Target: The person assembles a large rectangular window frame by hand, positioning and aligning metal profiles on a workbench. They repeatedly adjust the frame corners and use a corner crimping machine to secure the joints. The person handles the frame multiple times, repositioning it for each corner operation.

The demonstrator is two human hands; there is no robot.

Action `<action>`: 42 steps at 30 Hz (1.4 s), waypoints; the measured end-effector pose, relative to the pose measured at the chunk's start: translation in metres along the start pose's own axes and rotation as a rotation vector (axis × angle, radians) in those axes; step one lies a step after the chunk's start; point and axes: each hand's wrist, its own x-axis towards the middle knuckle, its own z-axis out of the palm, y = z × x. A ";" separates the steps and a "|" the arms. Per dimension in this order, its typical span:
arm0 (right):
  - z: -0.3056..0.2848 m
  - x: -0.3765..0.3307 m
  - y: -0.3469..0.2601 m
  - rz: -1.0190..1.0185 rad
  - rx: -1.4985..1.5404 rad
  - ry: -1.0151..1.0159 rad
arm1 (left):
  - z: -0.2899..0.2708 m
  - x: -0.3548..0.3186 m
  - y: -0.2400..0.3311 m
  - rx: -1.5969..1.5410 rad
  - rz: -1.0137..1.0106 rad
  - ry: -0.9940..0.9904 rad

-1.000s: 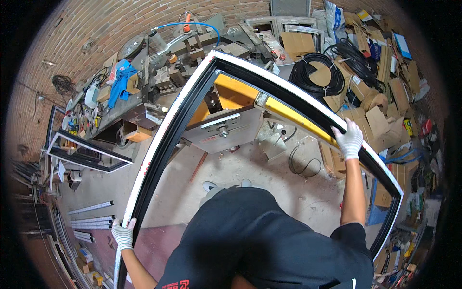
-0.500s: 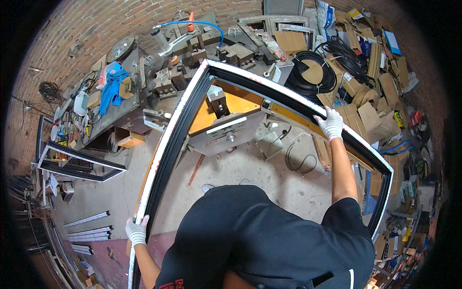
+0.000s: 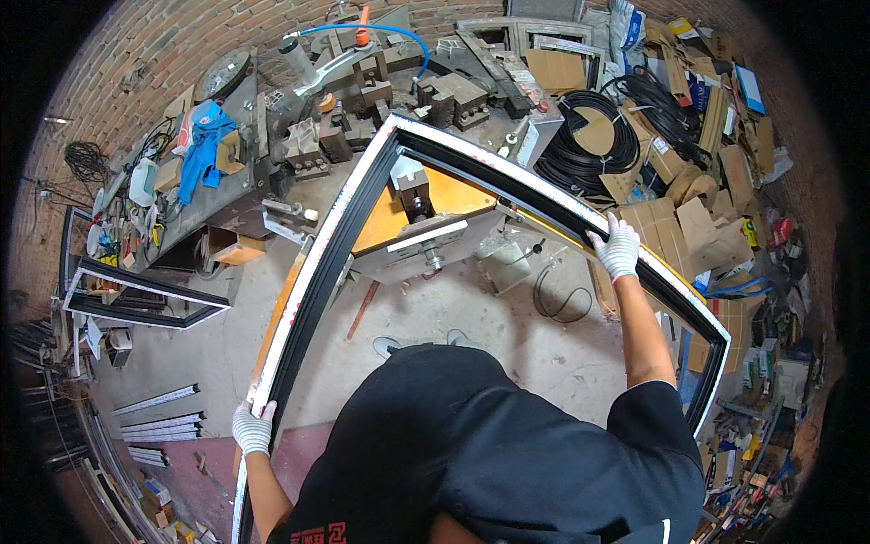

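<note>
In the head view, a large angular frame of white-edged black profile (image 3: pixel 331 263) spans the scene in front of the person, its near left end running out of sight at the lower edge. One corner points to the far side, over a machine with an orange-yellow top and a grey front panel (image 3: pixel 390 263). A grey metal block with a peaked top (image 3: pixel 413 186) shows just inside that corner; whether it touches the profile cannot be told.

The left hand, in a white striped knit glove (image 3: pixel 254 428), is at the near left, its fingers closed around the frame's left bar with the thumb at the inner side. The right hand, in a matching glove (image 3: pixel 617 249), is farther off to the right, its fingers curled over the far bar and gripping it.

Beyond the frame, to the far right, a thick coil of black tubing (image 3: pixel 625 150) lies beside a heap of brown cardboard (image 3: pixel 657 231). A thin bright-blue hose (image 3: pixel 399 31) arches at the far side, above dark metal blocks (image 3: pixel 458 98). To the far left, a crumpled blue cloth (image 3: pixel 207 150) lies on a cluttered grey bench. Nearer on the left stand a smaller black-and-white frame (image 3: pixel 163 286) and, on the floor, several white-and-black strips (image 3: pixel 163 424).
</note>
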 end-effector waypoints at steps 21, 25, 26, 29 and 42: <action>0.008 0.010 -0.015 -0.119 0.067 -0.028 | 0.000 0.025 0.001 0.088 0.049 -0.225; 0.004 0.013 -0.020 -0.151 0.048 0.015 | 0.000 0.024 0.000 0.076 0.028 -0.208; 0.003 0.013 -0.021 -0.140 0.073 0.018 | 0.001 0.024 -0.002 0.065 0.067 -0.194; -0.002 0.011 -0.022 -0.165 0.196 0.090 | 0.012 0.025 -0.007 0.090 0.113 -0.128; -0.016 0.004 -0.014 -0.171 0.232 0.122 | 0.043 0.015 0.019 0.176 -0.162 0.036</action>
